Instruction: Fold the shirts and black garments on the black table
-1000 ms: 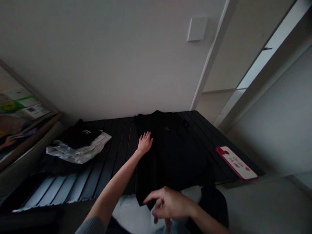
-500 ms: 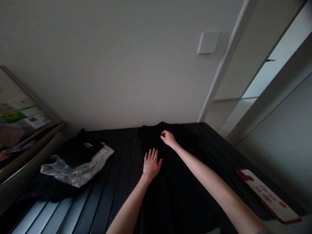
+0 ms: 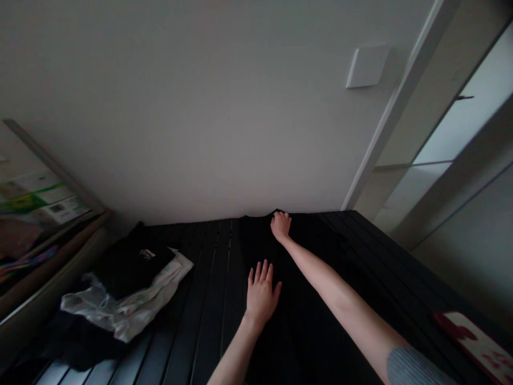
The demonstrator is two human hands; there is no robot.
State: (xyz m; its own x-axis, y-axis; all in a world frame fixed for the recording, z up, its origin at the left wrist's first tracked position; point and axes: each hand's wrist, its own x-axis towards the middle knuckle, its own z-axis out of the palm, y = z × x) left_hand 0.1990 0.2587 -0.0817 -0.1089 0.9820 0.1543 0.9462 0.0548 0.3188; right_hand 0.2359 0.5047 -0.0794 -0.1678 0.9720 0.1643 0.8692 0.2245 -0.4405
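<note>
A black long garment lies spread lengthwise on the dark slatted table, its far end at the table's back edge. My right hand is at that far edge, fingers curled around the black cloth at the neckline. My left hand rests flat on the garment's middle, palm down with fingers spread, holding nothing. A grey sleeve covers my right forearm near the bottom of the view.
To the left of the garment, a folded black garment with a small white label sits on a crumpled white plastic bag. A red-and-white sign lies at the table's right. A wooden-edged shelf of boxes stands at the left, with a wall behind the table.
My right hand has travelled from near my body to the garment's far edge and closed on the cloth. My left hand stays flat on the garment. The view has tilted upward.
</note>
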